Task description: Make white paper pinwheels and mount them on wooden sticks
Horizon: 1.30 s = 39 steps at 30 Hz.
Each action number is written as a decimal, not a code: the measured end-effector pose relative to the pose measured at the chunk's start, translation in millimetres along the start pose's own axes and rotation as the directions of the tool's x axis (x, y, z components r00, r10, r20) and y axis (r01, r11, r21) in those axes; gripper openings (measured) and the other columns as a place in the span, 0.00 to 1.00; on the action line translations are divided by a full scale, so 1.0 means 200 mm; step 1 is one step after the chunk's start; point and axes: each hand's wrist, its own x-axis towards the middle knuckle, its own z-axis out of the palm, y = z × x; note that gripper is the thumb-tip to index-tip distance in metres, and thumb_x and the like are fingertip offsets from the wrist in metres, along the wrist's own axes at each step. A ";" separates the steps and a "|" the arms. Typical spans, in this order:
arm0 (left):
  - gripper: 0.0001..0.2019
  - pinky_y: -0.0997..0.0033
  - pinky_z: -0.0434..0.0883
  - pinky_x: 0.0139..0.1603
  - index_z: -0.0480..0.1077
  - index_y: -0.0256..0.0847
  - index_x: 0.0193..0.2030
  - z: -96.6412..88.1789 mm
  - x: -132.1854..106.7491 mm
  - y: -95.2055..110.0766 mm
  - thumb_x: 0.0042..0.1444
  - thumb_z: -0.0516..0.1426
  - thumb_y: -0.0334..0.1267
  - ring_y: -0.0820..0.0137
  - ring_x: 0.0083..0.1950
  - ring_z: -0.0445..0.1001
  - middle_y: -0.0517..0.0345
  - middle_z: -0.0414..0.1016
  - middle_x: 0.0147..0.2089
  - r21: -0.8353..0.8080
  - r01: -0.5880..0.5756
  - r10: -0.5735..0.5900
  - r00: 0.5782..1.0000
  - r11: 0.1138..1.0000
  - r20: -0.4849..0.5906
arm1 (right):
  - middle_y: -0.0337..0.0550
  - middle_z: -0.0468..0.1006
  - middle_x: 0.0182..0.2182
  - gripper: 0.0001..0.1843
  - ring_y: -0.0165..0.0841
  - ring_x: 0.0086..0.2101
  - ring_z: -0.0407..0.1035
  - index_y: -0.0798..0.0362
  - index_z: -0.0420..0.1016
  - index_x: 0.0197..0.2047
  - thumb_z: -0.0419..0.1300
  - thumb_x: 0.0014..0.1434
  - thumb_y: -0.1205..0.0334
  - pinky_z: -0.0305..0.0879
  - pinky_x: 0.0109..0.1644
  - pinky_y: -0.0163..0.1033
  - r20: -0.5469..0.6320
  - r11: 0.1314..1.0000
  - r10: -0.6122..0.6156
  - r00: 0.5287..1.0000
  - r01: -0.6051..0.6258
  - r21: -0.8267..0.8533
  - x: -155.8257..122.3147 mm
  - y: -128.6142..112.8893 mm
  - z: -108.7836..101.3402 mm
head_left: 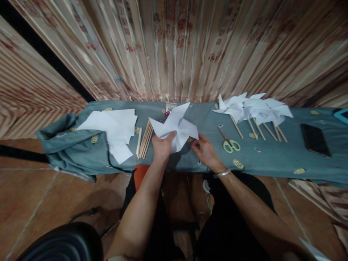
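Left hand [163, 146] is pinching the paper pinwheel [176, 127] at its 6 o'clock edge, thumb on top. Right hand [207, 152], half-open and gripping nothing visible, is resting on the desk [272, 152] at the pinwheel's 4 o'clock.

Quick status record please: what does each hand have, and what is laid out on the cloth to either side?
left hand: grips white paper pinwheel near its centre, thumb on top
right hand: fingers curled down on teal cloth beside the pinwheel; whether it holds anything small is unclear
left of hands: wooden sticks, paper sheets
right of hands: scissors, finished pinwheels on sticks, black phone
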 end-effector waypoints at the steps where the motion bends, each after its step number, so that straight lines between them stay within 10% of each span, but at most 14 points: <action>1: 0.14 0.63 0.77 0.45 0.78 0.35 0.30 0.00 0.00 0.00 0.34 0.69 0.37 0.60 0.41 0.81 0.50 0.82 0.34 0.006 -0.004 0.004 1.000 1.000 -0.003 | 0.52 0.74 0.55 0.06 0.43 0.56 0.69 0.50 0.73 0.28 0.58 0.54 0.69 0.64 0.61 0.49 -0.005 1.000 -0.003 1.000 0.003 0.015 0.00 0.00 0.00; 9: 0.14 0.64 0.77 0.43 0.78 0.35 0.30 0.00 0.01 -0.02 0.34 0.69 0.38 0.61 0.39 0.80 0.51 0.82 0.33 0.041 -0.031 0.031 1.000 0.999 0.001 | 0.54 0.72 0.58 0.04 0.46 0.57 0.69 0.52 0.75 0.29 0.61 0.54 0.62 0.61 0.63 0.55 -0.141 0.974 0.112 0.984 -0.080 0.213 0.03 0.09 -0.15; 15: 0.11 0.65 0.75 0.36 0.78 0.35 0.28 0.04 -0.04 -0.05 0.35 0.68 0.37 0.62 0.32 0.79 0.52 0.82 0.31 0.123 -0.010 -0.002 0.995 0.992 0.097 | 0.47 0.63 0.66 0.08 0.46 0.67 0.54 0.50 0.76 0.33 0.62 0.59 0.55 0.49 0.69 0.60 -0.181 0.955 -0.052 0.982 0.102 0.278 -0.03 -0.12 -0.32; 39: 0.05 0.69 0.74 0.34 0.78 0.36 0.26 0.09 -0.13 -0.06 0.38 0.67 0.29 0.63 0.31 0.79 0.56 0.81 0.28 0.189 -0.004 -0.044 0.967 0.982 0.249 | 0.35 0.56 0.70 0.08 0.47 0.71 0.40 0.48 0.77 0.33 0.60 0.62 0.55 0.39 0.72 0.64 -0.149 0.976 -0.196 0.969 0.208 0.064 -0.03 -0.16 -0.27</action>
